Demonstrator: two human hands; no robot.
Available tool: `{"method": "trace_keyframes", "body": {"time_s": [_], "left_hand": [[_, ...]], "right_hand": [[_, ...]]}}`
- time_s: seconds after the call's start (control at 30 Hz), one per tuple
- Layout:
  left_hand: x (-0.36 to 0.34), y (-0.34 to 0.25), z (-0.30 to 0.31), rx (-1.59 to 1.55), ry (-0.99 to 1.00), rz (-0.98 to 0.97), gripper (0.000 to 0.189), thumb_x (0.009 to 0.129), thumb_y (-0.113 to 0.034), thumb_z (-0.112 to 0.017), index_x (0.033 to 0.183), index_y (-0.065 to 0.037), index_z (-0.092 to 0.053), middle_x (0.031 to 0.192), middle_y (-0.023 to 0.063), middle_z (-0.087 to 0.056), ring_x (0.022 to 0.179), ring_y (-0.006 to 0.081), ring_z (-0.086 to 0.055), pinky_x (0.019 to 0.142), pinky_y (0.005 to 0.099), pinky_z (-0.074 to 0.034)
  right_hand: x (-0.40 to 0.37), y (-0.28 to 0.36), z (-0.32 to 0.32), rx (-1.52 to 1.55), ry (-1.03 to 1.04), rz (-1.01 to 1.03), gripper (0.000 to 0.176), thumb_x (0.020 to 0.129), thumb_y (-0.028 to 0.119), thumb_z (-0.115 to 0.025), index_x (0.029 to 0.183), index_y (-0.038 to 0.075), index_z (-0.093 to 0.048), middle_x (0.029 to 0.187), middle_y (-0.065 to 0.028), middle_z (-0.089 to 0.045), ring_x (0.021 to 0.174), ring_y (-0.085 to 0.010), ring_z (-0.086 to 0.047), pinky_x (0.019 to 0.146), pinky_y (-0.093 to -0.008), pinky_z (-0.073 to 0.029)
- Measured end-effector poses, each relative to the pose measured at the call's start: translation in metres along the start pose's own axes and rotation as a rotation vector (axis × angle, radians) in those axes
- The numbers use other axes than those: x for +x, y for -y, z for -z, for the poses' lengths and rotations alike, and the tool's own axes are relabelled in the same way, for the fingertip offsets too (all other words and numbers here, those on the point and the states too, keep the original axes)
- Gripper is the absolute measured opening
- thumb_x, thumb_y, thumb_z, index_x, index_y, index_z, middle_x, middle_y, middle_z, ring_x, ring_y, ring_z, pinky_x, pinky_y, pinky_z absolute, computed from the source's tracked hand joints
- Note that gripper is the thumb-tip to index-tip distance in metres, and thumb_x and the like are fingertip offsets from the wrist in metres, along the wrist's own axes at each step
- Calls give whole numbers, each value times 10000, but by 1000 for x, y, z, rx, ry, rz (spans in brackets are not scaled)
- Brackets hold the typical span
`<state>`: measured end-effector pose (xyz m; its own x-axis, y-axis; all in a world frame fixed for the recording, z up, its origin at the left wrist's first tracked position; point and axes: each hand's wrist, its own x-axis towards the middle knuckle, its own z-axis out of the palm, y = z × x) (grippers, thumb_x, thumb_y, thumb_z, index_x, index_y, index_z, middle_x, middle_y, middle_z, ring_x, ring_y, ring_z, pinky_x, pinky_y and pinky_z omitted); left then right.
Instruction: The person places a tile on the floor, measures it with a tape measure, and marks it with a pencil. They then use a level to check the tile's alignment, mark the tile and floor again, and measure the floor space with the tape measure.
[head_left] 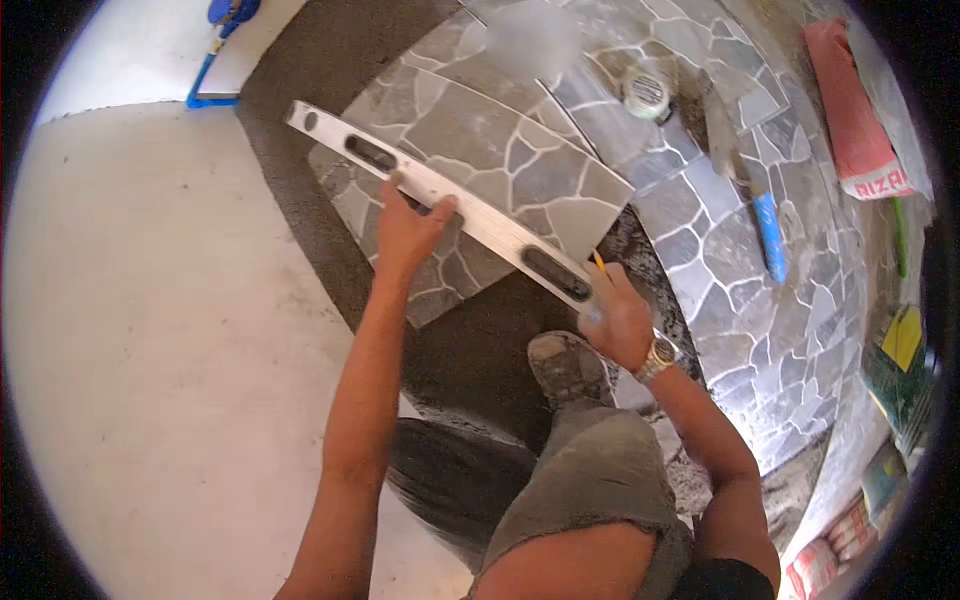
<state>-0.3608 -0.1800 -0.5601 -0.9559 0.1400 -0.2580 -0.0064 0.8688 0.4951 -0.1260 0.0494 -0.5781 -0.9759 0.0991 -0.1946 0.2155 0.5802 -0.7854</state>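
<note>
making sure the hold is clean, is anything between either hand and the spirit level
Nothing visible blocks the left hand; it touches the spirit level. The right hand is at the level too, with a yellow pencil beside its fingers; whether that sits between them is unclear.

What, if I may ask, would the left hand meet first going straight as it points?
The left hand would meet the level it already touches; patterned tile seems beyond, though depth is unclear.
</note>
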Motion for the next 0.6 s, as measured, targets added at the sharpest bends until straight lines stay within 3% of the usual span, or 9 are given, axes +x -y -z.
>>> {"method": "trace_keyframes", "body": {"time_s": [0.27, 0.37, 0.47, 0.6], "left_hand": [[0, 3, -4, -47, 35, 31, 1023, 780, -481, -787, 1468, 30, -229, 1362, 395, -458, 1285, 464, -492, 1063, 447, -404], [1, 3, -4, -63, 32, 10, 1016, 782, -478, -785, 1470, 17, -225, 1341, 394, -479, 1258, 470, -516, 1054, 449, -414], [-2, -4, -3, -70, 30, 44, 950, 791, -368, -788, 1436, 69, -245, 1322, 385, -496, 1245, 447, -532, 1049, 431, -422], [-2, -2, -4, -42, 24, 45, 952, 795, -367, -783, 1440, 72, -238, 1322, 384, -496, 1242, 450, -531, 1051, 433, -420]], "right_hand": [[-1, 3, 3, -13, 29, -46, 593, 736, 112, -676, 1285, -14, -492, 1065, -206, -500, 921, -407, -587, 782, -469, -512], [-1, 0, 0, -18, -1, -10, 593, 741, 111, -675, 1288, -21, -487, 1072, -207, -499, 920, -407, -587, 781, -468, -513], [-2, -2, 0, -21, -22, 19, 602, 740, 111, -675, 1293, -29, -483, 1079, -208, -499, 919, -409, -587, 778, -466, -514], [-2, -1, 2, -8, 15, -9, 619, 738, 112, -677, 1305, -35, -474, 1084, -209, -499, 920, -411, -586, 783, -468, -512]]}}
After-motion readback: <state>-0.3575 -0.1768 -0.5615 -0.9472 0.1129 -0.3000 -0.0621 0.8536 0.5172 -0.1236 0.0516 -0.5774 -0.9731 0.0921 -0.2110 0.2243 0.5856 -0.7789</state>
